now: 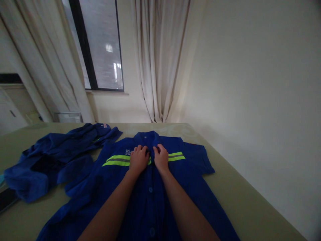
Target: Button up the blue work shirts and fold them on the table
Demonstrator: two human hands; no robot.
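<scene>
Pinching, with left hand (pixel 138 160) and right hand (pixel 162 157), a work shirt (pixel 188 172) running lengthwise away to its collar (pixel 147 135), blue, lime-banded.

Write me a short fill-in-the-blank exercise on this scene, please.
1. The left grip and right grip both touch the ____-coloured shirt.
2. A ____ line runs along the middle of the bright band on its chest.
3. Another garment lies rumpled toward the picture's ____ edge.
4. In the picture, the middle curtain hangs to the ____ of the window.

Missing words: blue; grey; left; right.
</scene>
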